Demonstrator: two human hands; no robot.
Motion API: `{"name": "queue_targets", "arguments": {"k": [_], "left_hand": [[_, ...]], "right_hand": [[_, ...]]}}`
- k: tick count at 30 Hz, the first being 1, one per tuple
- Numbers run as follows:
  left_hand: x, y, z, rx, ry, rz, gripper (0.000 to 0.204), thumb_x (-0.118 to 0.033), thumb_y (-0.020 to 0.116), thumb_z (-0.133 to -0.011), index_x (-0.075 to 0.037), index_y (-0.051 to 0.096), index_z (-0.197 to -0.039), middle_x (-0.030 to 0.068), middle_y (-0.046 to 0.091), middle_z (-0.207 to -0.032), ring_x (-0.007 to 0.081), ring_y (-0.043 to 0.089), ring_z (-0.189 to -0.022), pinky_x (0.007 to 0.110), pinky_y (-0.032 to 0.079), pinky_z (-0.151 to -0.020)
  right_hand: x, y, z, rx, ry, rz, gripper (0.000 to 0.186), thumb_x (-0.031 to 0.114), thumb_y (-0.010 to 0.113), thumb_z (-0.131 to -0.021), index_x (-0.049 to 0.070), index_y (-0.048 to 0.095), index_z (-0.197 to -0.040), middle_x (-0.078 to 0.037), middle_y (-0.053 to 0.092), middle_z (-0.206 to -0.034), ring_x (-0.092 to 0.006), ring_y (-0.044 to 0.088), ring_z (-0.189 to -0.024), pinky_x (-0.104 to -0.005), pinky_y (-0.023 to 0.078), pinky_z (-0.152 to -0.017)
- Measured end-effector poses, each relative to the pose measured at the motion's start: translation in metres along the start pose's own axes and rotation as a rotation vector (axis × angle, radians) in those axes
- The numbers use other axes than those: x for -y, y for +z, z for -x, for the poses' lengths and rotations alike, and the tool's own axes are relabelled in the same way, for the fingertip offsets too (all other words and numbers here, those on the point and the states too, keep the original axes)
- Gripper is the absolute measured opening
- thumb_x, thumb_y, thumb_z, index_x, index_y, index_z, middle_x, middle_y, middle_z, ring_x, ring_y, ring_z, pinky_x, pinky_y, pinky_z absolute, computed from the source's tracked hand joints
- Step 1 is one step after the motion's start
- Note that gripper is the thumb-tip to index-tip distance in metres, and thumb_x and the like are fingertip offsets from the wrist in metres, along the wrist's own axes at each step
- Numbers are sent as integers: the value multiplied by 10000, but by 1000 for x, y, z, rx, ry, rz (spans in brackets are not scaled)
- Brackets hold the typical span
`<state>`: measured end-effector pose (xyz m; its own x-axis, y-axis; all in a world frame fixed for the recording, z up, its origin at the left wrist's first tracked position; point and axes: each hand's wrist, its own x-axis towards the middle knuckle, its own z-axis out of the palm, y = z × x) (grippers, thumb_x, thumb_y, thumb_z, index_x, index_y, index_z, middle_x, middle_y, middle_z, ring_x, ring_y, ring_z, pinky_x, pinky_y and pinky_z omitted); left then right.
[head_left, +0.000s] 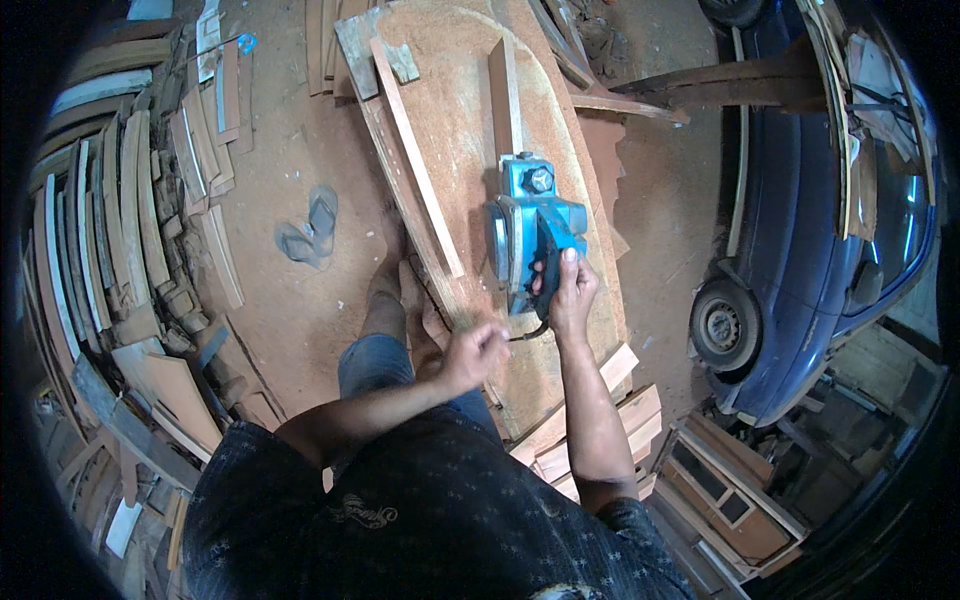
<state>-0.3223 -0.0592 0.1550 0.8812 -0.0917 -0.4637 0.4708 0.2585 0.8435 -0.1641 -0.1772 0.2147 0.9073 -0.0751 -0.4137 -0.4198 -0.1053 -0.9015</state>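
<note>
My right hand (574, 292) is wrapped round the black rear handle of a blue electric hand planer (545, 205). The planer sits on the near part of a narrow wooden board (504, 100), which lies lengthwise on the sawdust-covered workbench (450, 120). Behind the handle, a dark power cord (530, 334) bends leftward to my left hand (474, 358). That hand's fingers are curled closed at the cord, near the bench's left edge. A thin wooden strip (416, 160) lies on the bench left of the planer. The planer's sole and the board's near end are hidden.
Cut boards (610, 420) stick out by the bench's near right edge. A blue car (790, 240) stands to the right, with a wooden beam (740, 82) beyond the bench. Stacked timber (120, 220) fills the left side. Flip-flops (310, 230) lie on the dusty floor.
</note>
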Motion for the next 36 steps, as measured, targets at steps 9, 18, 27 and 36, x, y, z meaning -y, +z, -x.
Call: {"name": "queue_targets", "arguments": {"k": [9,18,27,36], "left_hand": [[66,41,-41,-29,178,-831,740,-269,657,-950,61,330,-1526,308,382,-1513,464,341,-1442,523,292,-1204],[63,34,-76,-264,33,-686,780,-269,715,-908,3,336,-1533,221,461,-1470,390,425,-1388,476,320,-1186],[28,7,-109,-64,-19,-830,811,-246,670,-947,-33,238,-1599,177,381,-1593,361,376,-1458,461,316,-1212],[26,6,-111,-66,31,-791,872,-203,682,-922,-15,192,-1618,176,310,-1644,341,419,-1410,445,334,-1196]], "right_hand": [[23,39,-65,10,-89,62,504,490,540,-1055,24,644,-892,-70,667,-734,-121,591,-535,-278,476,-489],[47,69,-108,-3,-106,46,509,488,515,-1063,46,621,-835,-33,603,-669,-108,571,-521,-273,458,-479],[65,89,-155,36,-115,30,528,495,519,-1062,48,603,-795,-21,582,-674,-108,546,-500,-271,435,-456],[88,124,-228,29,-241,148,665,640,522,-1011,14,635,-817,-59,596,-655,-142,570,-524,-299,483,-484]]}}
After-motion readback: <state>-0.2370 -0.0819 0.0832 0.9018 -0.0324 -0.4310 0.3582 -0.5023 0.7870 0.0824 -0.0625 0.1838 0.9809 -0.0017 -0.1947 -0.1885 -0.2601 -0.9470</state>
